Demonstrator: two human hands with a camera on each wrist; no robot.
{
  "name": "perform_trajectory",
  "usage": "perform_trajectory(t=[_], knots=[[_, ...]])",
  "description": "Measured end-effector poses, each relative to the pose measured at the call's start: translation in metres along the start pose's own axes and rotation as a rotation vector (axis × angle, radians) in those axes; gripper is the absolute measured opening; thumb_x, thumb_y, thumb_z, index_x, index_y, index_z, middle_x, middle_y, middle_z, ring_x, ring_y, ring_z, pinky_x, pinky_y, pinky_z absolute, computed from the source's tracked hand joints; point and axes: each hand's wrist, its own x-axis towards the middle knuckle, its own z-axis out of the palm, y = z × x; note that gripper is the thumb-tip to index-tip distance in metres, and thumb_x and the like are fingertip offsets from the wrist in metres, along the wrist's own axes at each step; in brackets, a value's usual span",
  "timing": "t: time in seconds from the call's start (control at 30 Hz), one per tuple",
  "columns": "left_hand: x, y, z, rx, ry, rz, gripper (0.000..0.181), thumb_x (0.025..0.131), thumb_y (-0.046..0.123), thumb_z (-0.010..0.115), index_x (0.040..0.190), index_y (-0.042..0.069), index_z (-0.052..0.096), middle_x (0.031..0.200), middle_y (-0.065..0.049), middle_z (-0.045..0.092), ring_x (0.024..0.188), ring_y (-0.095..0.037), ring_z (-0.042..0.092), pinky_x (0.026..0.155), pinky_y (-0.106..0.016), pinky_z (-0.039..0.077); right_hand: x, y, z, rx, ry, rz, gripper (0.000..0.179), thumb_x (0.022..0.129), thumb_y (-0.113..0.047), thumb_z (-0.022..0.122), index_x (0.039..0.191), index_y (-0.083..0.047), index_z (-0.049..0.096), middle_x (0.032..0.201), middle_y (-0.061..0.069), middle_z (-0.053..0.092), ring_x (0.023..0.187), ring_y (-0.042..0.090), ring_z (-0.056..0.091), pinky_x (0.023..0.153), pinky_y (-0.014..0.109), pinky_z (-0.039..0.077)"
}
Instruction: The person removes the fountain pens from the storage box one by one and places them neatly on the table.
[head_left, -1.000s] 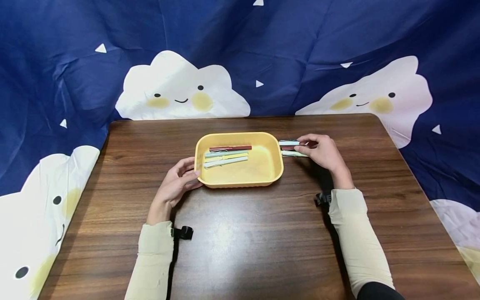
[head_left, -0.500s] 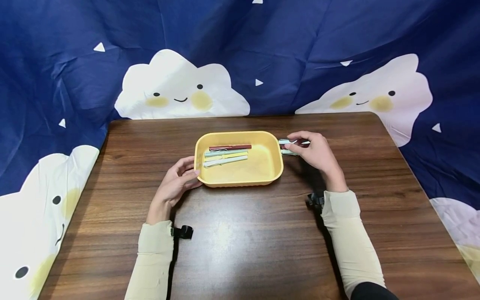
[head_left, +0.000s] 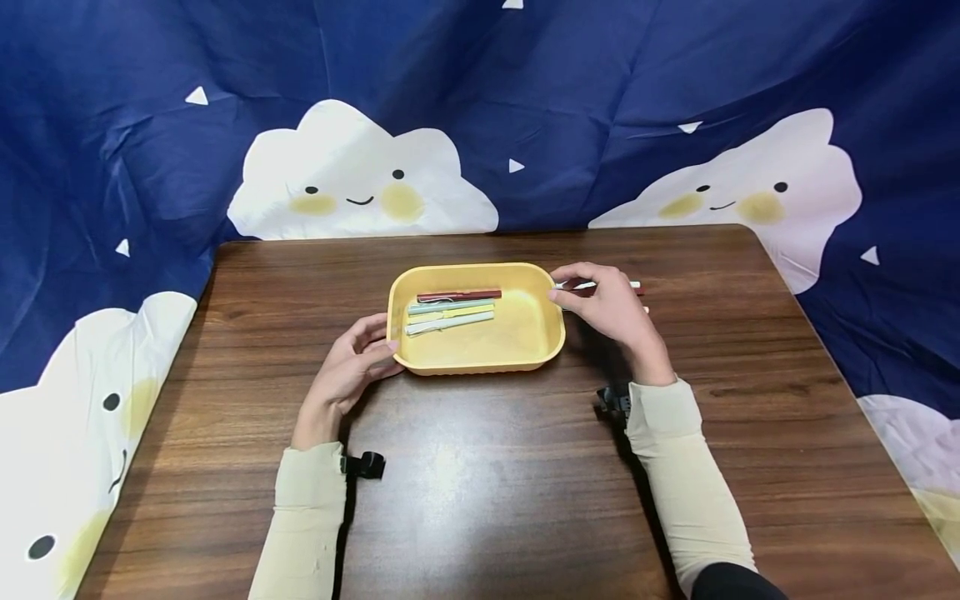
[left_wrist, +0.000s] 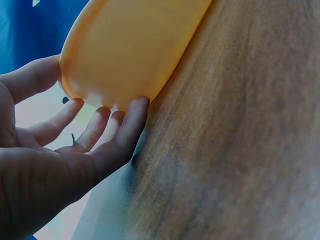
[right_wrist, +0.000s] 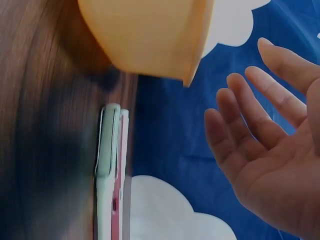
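The yellow plastic basin stands on the table, my left hand holding its left end. In the left wrist view, the thumb is at the rim and the fingertips press the outer wall. My right hand is at the basin's right end, thumb and fingertips close by the rim. In the right wrist view its fingers are loosely extended with nothing between them. Inside the basin lie a dark red pen, a teal pen, a yellow pen and a pale pen. Under the right hand, partly hidden, are a pale green pen, a red one and a white one.
The brown wooden table carries everything. A dark blue curtain with white clouds hangs behind its far edge. Black camera mounts are strapped to both wrists, the left mount just above the tabletop.
My right hand has slid left over the pens beside the basin to its right rim, uncovering the pens' right ends. The left hand and the basin have stayed in place.
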Motion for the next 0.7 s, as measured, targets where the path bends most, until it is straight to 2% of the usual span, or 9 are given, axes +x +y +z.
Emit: perform_trajectory(t=[0.13, 0.23, 0.3, 0.57, 0.7], knots=[[0.000, 0.000, 0.000, 0.001, 0.001, -0.002, 0.059, 0.098, -0.006, 0.058, 0.152, -0.001, 0.035, 0.142, -0.023, 0.041, 0.113, -0.026, 0.058, 0.087, -0.040, 0.059, 0.002, -0.004, 0.009, 0.014, -0.029, -0.003, 0.028, 0.089, -0.008, 0.079, 0.114, 0.002, 0.073, 0.112, 0.017, 0.072, 0.098, 0.029, 0.066, 0.084, 0.031, 0.055], [0.000, 0.000, 0.000, 0.004, 0.002, -0.002, 0.059, 0.098, -0.006, 0.058, 0.152, -0.001, 0.034, 0.142, -0.023, 0.041, 0.111, -0.024, 0.059, 0.086, -0.039, 0.059, 0.003, -0.007, 0.016, 0.012, -0.050, -0.015, 0.030, 0.088, -0.012, 0.080, 0.115, 0.000, 0.074, 0.114, 0.016, 0.071, 0.104, 0.032, 0.065, 0.088, 0.043, 0.053], [0.000, 0.000, 0.001, 0.003, 0.003, -0.004, 0.059, 0.098, -0.006, 0.058, 0.152, -0.001, 0.034, 0.142, -0.023, 0.041, 0.111, -0.024, 0.059, 0.086, -0.039, 0.059, 0.004, -0.009, 0.021, 0.006, -0.066, -0.029, 0.031, 0.088, -0.014, 0.080, 0.115, 0.000, 0.074, 0.116, 0.016, 0.071, 0.107, 0.032, 0.064, 0.090, 0.047, 0.052], [0.000, 0.000, 0.000, 0.006, 0.002, -0.006, 0.059, 0.098, -0.005, 0.058, 0.152, -0.002, 0.034, 0.141, -0.023, 0.041, 0.110, -0.023, 0.060, 0.085, -0.038, 0.059, 0.007, -0.016, 0.038, -0.011, -0.102, -0.042, 0.035, 0.089, -0.022, 0.080, 0.118, -0.003, 0.074, 0.118, 0.011, 0.070, 0.111, 0.029, 0.061, 0.098, 0.049, 0.047], [0.000, 0.001, 0.000, 0.011, 0.003, -0.005, 0.059, 0.098, -0.005, 0.059, 0.152, -0.001, 0.034, 0.142, -0.024, 0.040, 0.109, -0.022, 0.060, 0.085, -0.037, 0.059, 0.009, -0.017, 0.046, 0.006, -0.119, -0.059, 0.036, 0.090, -0.024, 0.079, 0.118, -0.003, 0.074, 0.116, 0.012, 0.071, 0.112, 0.030, 0.060, 0.095, 0.050, 0.049]])
